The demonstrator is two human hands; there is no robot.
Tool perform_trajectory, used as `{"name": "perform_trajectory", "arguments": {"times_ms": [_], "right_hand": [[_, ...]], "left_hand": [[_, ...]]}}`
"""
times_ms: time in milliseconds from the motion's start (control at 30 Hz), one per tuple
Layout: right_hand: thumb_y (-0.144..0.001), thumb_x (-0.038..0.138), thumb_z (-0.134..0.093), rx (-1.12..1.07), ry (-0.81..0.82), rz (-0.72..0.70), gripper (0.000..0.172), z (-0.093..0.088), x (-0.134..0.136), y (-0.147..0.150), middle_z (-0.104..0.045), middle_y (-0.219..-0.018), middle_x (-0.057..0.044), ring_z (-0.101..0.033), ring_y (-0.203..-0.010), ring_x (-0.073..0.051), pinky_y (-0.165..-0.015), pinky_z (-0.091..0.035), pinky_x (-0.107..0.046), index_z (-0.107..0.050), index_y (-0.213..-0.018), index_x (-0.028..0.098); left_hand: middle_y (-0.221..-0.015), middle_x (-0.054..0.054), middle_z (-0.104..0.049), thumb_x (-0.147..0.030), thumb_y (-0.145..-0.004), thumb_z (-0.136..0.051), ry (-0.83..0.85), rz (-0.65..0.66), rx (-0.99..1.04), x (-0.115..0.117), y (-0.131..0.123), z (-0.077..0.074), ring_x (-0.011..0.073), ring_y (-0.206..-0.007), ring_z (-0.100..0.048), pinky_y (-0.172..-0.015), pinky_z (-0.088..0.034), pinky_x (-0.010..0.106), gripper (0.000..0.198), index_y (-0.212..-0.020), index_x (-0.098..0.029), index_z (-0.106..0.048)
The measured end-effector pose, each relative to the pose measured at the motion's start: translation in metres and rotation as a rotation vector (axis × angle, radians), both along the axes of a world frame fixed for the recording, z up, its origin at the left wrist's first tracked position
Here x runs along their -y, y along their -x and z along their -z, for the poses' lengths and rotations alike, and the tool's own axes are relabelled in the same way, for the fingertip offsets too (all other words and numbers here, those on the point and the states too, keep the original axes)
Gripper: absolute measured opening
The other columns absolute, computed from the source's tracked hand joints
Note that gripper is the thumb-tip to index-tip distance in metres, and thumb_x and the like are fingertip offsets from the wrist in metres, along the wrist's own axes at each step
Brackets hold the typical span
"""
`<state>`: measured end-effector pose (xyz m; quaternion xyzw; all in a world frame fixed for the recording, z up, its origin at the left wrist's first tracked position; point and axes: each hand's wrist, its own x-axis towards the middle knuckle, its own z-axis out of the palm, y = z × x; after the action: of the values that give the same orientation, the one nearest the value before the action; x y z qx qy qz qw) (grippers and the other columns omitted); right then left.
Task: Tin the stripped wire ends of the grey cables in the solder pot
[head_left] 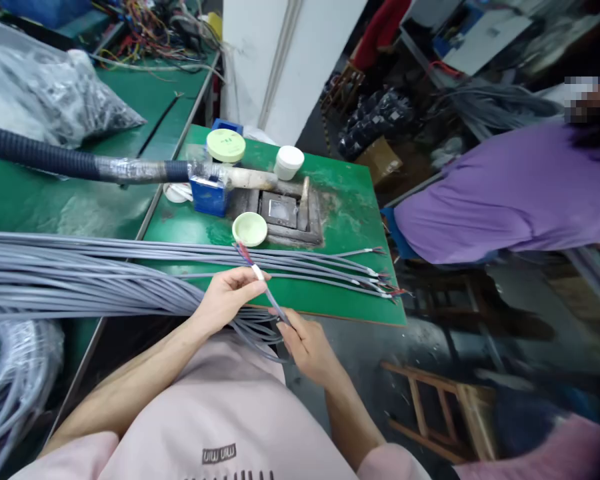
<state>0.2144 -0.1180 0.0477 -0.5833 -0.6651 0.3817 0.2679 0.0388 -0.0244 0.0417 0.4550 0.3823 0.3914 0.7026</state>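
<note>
**A gray cable (275,300) held over the near edge of the table (347,213)**

I have the left hand (227,297) pinched on the cable, thumb and finger together by a smooth white sleeve (257,272). Thin red and purple wires (243,252) poke out of its top like soft hairs. The right hand (305,343) is closed on the same cable lower down, just outside the near edge. The cable slants between them, round and smooth.

More long gray cables (205,252) lie in a row behind the hands, and their frayed ends sit close to the right edge, by the near corner. A fat bunch of cables (130,283) comes in across the left edge.

Behind the row I see a small round bowl (250,229), pale green. Past it is a dirty, square metal block (279,209) with a shiny middle. A white plastic tub (289,162) stands near the far edge. A ridged dark hose (145,171), part wrapped in shiny tape, crosses the left edge near a blue box (210,199). Farther left lies a crinkly, see-through bag (55,93).
</note>
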Motion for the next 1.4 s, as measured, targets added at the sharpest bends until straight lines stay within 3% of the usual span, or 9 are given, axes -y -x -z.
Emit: {"name": "perform_trajectory", "arguments": {"times_ms": [67, 133, 267, 500, 800, 967, 1033, 1133, 1400], "right_hand": [[-0.095, 0.03, -0.04, 0.005, 0.015, -0.059, 0.031, 0.001, 0.001, 0.001, -0.053, -0.051, 0.004, -0.052, -0.049, -0.013, -0.053, -0.039, -0.023, -0.062, -0.114, 0.019], [-0.093, 0.035, -0.046, -0.021, 0.011, -0.098, 0.027, 0.0, -0.001, 0.001, -0.058, -0.056, 0.002, -0.055, -0.053, -0.013, -0.055, -0.04, -0.023, -0.065, -0.104, 0.019], [-0.092, 0.04, -0.046, -0.116, -0.018, 0.016, 0.033, 0.001, -0.007, 0.004, -0.055, -0.053, 0.002, -0.049, -0.049, -0.01, -0.052, -0.038, -0.022, -0.061, -0.072, 0.018], [-0.091, 0.046, -0.046, -0.598, 0.159, 0.107, 0.035, 0.02, -0.014, 0.004, -0.037, -0.039, 0.008, -0.033, -0.036, -0.008, -0.042, -0.032, -0.023, -0.062, -0.082, 0.016], [-0.088, 0.044, -0.053, -0.769, 0.216, 0.106, 0.032, 0.027, -0.018, 0.007, -0.037, -0.037, 0.009, -0.03, -0.034, -0.007, -0.041, -0.033, -0.023, -0.064, -0.078, 0.016], [-0.087, 0.042, -0.055, -0.637, 0.177, 0.133, 0.029, 0.028, -0.02, 0.002, -0.044, -0.041, 0.006, -0.039, -0.038, -0.008, -0.043, -0.035, -0.023, -0.066, -0.081, 0.017], [-0.083, 0.037, -0.061, -0.485, 0.12, 0.174, 0.023, 0.022, -0.026, 0.0, -0.054, -0.05, 0.004, -0.047, -0.045, -0.01, -0.046, -0.039, -0.023, -0.069, -0.093, 0.018], [-0.076, 0.03, -0.068, -0.286, 0.002, 0.218, 0.031, 0.011, -0.037, -0.001, -0.066, -0.071, 0.001, -0.055, -0.055, -0.011, -0.054, -0.045, -0.024, -0.069, -0.106, 0.022], [-0.086, 0.025, -0.058, -0.125, -0.316, 0.267, 0.016, -0.007, -0.054, 0.012, -0.064, -0.063, 0.002, -0.054, -0.051, -0.01, -0.051, -0.043, -0.023, -0.074, -0.088, 0.022]], "left_hand": [[-0.078, 0.003, -0.07, -0.036, -0.067, -0.075, 0.038, -0.019, 0.033, 0.0, 0.002, 0.002, 0.0134, -0.071, -0.062, -0.072, -0.051, 0.027, 0.024, -0.078, -0.015, -0.072], [-0.079, 0.004, -0.071, -0.035, -0.066, -0.076, 0.036, 0.056, 0.059, 0.004, 0.001, 0.006, 0.014, -0.072, -0.063, -0.072, -0.051, 0.027, 0.022, -0.075, -0.015, -0.073], [-0.071, 0.003, -0.069, -0.035, -0.066, -0.078, 0.064, 0.192, 0.124, 0.016, -0.006, 0.014, 0.0124, -0.065, -0.062, -0.068, -0.051, 0.027, 0.024, -0.072, -0.013, -0.071], [-0.073, 0.001, -0.07, -0.031, -0.059, -0.081, 0.239, -0.04, 0.221, 0.008, -0.009, 0.008, 0.011, -0.066, -0.061, -0.069, -0.049, 0.026, 0.027, -0.079, -0.015, -0.072], [-0.063, -0.002, -0.064, -0.029, -0.066, -0.077, 0.202, -0.12, 0.314, 0.002, -0.017, 0.006, 0.0071, -0.058, -0.053, -0.057, -0.042, 0.02, 0.019, -0.066, -0.015, -0.065], [-0.062, -0.002, -0.065, -0.028, -0.068, -0.076, 0.209, -0.143, 0.33, 0.003, -0.018, 0.009, 0.0062, -0.056, -0.053, -0.058, -0.042, 0.019, 0.02, -0.064, -0.014, -0.062], [-0.064, 0.0, -0.067, -0.03, -0.068, -0.077, 0.221, -0.121, 0.318, 0.004, -0.019, 0.011, 0.0078, -0.059, -0.057, -0.06, -0.045, 0.02, 0.022, -0.066, -0.014, -0.063], [-0.068, 0.001, -0.068, -0.033, -0.066, -0.078, 0.206, -0.056, 0.298, 0.008, -0.024, 0.014, 0.0121, -0.063, -0.062, -0.062, -0.049, 0.024, 0.025, -0.068, -0.013, -0.064], [-0.069, 0.001, -0.068, -0.037, -0.067, -0.078, 0.094, -0.136, 0.331, 0.012, -0.028, 0.013, 0.0122, -0.064, -0.062, -0.066, -0.05, 0.026, 0.026, -0.069, -0.014, -0.065]]}}
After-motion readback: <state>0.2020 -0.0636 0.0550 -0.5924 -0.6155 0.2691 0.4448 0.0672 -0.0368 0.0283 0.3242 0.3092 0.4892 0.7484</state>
